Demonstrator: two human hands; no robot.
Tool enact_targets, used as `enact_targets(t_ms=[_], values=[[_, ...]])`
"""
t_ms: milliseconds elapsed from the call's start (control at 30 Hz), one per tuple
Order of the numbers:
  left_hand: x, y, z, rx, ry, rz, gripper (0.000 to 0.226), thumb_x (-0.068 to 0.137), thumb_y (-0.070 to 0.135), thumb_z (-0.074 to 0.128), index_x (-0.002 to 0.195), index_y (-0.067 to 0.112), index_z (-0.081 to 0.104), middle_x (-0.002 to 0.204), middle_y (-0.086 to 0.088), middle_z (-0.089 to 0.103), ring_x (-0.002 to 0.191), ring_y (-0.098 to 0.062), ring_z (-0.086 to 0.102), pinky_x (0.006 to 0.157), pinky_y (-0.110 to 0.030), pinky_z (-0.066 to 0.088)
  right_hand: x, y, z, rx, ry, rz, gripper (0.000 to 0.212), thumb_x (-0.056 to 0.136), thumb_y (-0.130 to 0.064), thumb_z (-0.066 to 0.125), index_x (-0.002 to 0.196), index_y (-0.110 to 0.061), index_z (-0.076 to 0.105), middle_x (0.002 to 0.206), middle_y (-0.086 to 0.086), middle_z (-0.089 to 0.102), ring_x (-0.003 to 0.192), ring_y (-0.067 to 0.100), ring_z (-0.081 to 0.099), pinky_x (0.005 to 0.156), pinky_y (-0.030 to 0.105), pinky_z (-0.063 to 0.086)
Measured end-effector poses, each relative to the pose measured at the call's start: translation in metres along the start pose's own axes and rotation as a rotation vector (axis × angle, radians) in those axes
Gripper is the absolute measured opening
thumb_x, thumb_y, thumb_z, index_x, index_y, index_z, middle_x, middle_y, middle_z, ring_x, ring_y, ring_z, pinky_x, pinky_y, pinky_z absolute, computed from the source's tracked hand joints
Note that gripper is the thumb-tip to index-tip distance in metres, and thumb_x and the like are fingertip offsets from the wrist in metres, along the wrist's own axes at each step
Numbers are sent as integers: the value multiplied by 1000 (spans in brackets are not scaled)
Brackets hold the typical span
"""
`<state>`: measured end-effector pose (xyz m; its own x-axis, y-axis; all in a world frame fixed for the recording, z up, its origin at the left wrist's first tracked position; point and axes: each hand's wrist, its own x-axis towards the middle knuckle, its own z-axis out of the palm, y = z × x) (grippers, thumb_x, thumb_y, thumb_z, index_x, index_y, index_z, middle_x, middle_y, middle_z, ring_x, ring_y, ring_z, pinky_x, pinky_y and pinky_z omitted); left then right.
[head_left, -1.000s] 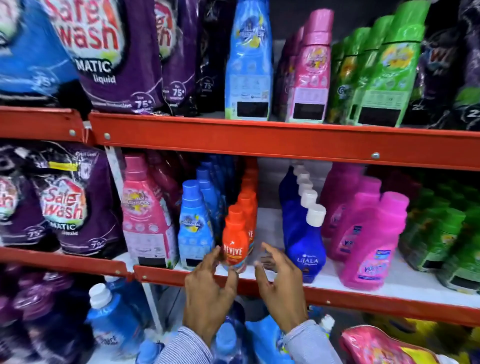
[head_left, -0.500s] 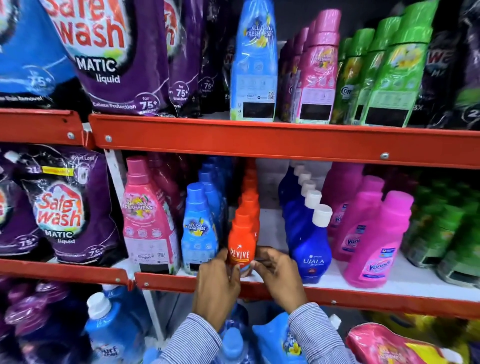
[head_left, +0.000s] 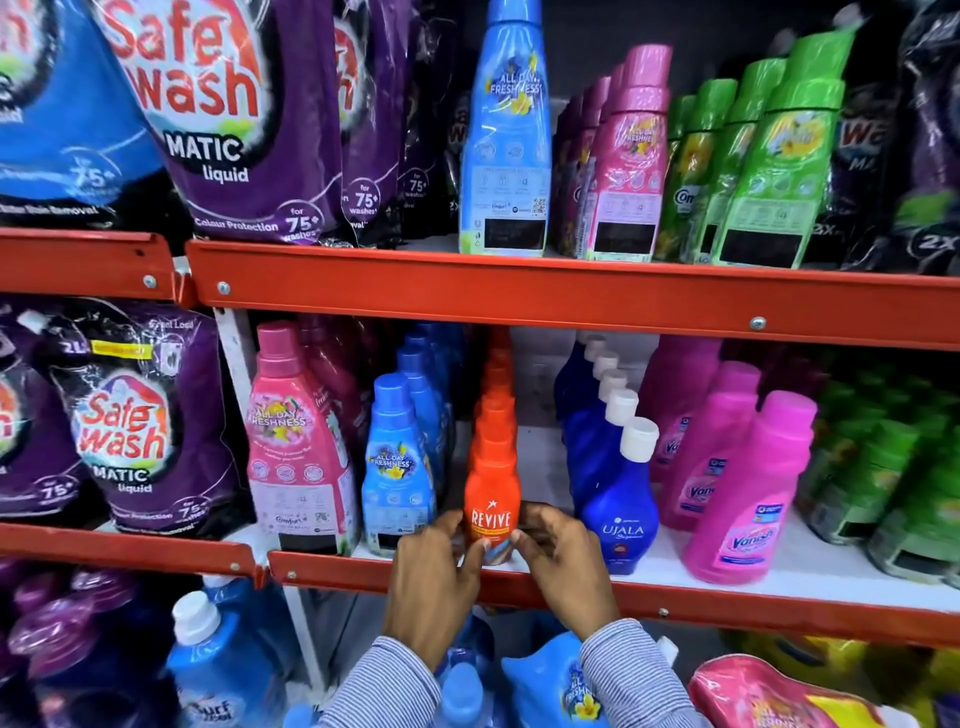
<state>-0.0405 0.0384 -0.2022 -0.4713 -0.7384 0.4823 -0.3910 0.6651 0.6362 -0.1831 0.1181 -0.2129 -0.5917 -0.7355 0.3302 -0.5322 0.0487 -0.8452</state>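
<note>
From the head camera: orange bottle (head_left: 491, 493) upright, long axis vertical, at the front edge of the shelf (head_left: 727, 605), dark blue bottle (head_left: 621, 525) just beside. Gripped low by 2 hands: left hand (head_left: 431, 577) and right hand (head_left: 563, 561) equally near, fingers (head_left: 535, 517) curled round its base.

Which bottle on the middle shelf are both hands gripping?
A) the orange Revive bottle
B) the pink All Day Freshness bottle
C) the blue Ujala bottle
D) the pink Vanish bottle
A: the left hand and the right hand curl round the lower part of the orange Revive bottle from either side.
</note>
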Motion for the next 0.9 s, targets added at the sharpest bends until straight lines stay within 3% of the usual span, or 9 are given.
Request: enact_targets(t_ms=[200, 333, 433, 567, 633, 700, 767, 833, 900], values=[[-1, 0, 1, -14, 13, -5, 23, 88, 31, 75, 109, 23, 72, 98, 6, 81, 88, -10, 74, 74, -18, 51, 0, -2, -1, 101, -18, 16, 25, 86, -4, 71, 104, -20, 75, 94, -10, 80, 88, -3, 74, 88, 25, 60], [-8, -1, -1, -85, 46, 8, 35, 88, 19, 74, 123, 15, 70, 110, 0, 80, 97, -12, 75, 92, -23, 57, -15, -3, -9, 208, 72, 7, 29, 84, -5, 75, 106, -23, 75, 95, -13, 80, 90, -3, 74, 83, 13, 57], [-22, 9, 1, -120, 196, 86, 26, 85, 11, 76, 110, 17, 75, 102, 6, 78, 88, 2, 68, 89, 2, 42, -37, 7, -26, 180, 202, -57, 28, 82, -8, 77, 92, -35, 77, 89, -18, 80, 81, -1, 75, 75, 10, 56], [-38, 41, 23, -221, 197, 146, 15, 80, 19, 72, 94, 21, 76, 89, 15, 74, 85, 6, 64, 83, 7, 37, -56, 23, -63, 120, 410, -159, 32, 75, 8, 75, 76, -24, 76, 84, -12, 78, 76, 4, 74, 72, 11, 54], [-38, 54, 39, -284, 99, 98, 19, 81, 24, 70, 99, 22, 76, 92, 14, 76, 88, 5, 66, 83, 3, 42, -56, 30, -79, 97, 518, -168, 36, 72, 12, 75, 73, -24, 73, 83, -7, 76, 78, 7, 73, 73, 11, 54], [-35, 64, 53, -330, 40, 71, 25, 81, 22, 72, 107, 23, 75, 95, 17, 75, 89, 5, 69, 86, -10, 53, -52, 36, -91, 102, 553, -107, 40, 74, 11, 75, 79, -28, 70, 85, -1, 74, 76, 13, 73, 71, 17, 57], [-29, 72, 62, -370, -1, 51, 31, 82, 18, 74, 112, 24, 74, 97, 21, 74, 90, 7, 71, 88, -23, 58, -45, 40, -97, 134, 492, -9, 40, 77, 8, 75, 92, -29, 66, 90, 6, 75, 75, 16, 74, 68, 17, 59], [-21, 77, 68, -412, -44, 10, 36, 82, 11, 77, 117, 23, 72, 102, 13, 78, 92, 1, 74, 89, -32, 62, -38, 44, -100, 155, 382, 76, 39, 82, 4, 73, 112, -19, 63, 96, 10, 75, 78, 15, 74, 72, 18, 59], [-14, 79, 73, -411, -67, -35, 40, 82, 11, 79, 121, 17, 70, 106, 4, 80, 94, -7, 75, 88, -39, 63, -33, 44, -104, 130, 272, 109, 42, 86, 2, 70, 126, -6, 59, 104, 11, 76, 89, 19, 75, 82, 31, 62]])
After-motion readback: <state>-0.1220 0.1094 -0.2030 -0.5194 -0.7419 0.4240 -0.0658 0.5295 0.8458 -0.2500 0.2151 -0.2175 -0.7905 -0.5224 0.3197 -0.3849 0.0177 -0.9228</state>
